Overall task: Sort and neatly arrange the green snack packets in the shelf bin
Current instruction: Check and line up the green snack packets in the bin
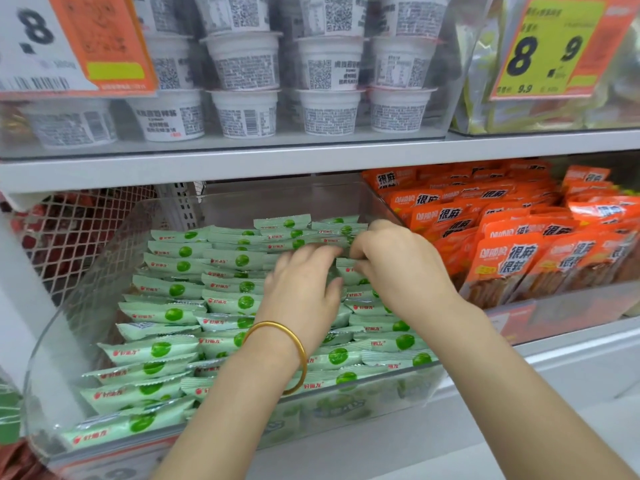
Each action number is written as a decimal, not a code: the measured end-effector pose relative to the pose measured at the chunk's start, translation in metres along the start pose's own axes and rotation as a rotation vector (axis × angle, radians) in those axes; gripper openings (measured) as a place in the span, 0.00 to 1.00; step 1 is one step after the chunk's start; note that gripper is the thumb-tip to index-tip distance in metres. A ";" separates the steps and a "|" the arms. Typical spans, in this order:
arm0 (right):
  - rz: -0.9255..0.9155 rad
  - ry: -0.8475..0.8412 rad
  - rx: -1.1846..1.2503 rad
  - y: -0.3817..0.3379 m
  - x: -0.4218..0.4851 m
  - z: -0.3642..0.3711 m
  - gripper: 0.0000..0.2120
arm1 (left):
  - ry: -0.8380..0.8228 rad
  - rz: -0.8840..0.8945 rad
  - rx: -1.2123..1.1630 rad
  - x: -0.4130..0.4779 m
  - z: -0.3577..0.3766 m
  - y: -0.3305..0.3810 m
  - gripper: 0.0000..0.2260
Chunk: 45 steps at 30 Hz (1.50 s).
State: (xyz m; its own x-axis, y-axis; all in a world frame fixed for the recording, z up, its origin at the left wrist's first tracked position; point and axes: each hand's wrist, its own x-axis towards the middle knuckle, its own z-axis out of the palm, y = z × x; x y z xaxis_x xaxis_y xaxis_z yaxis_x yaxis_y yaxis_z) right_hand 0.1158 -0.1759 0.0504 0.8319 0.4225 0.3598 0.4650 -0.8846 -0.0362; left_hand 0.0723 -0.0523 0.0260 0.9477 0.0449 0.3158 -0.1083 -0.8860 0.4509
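A clear plastic shelf bin (62, 327) holds several pale green snack packets (169, 289) lying in overlapping rows from front to back. My left hand (301, 292), with a gold bangle on the wrist, reaches into the middle of the bin, its fingers spread and resting on the packets. Just right of it, my right hand (398, 268) is over the right-hand row with its fingers curled, pinching a green packet (348, 271) by its edge. Both hands hide the packets beneath them.
Orange snack packets (512, 251) fill the neighbouring bin on the right. White cups (246, 112) are stacked on the shelf above, with price tags (550, 46) hanging at both upper corners. A wire mesh basket (69, 237) sits to the left. The shelf's white front edge (381, 441) runs below.
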 end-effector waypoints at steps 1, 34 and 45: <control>0.000 -0.009 -0.002 0.001 0.001 0.002 0.07 | -0.006 -0.009 0.009 0.001 0.001 -0.001 0.18; 0.096 -0.002 -0.053 -0.004 0.013 0.008 0.11 | -0.172 0.026 0.137 -0.004 -0.005 -0.005 0.14; 0.096 0.036 -0.043 -0.007 0.008 0.013 0.07 | -0.169 0.051 0.098 -0.008 -0.006 -0.009 0.16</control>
State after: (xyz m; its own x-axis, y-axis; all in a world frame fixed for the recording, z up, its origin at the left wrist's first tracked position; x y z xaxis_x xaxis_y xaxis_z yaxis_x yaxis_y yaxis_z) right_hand 0.1232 -0.1635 0.0413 0.8602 0.3284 0.3901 0.3692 -0.9288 -0.0323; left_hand 0.0640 -0.0418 0.0242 0.9795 -0.0720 0.1879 -0.1356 -0.9261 0.3521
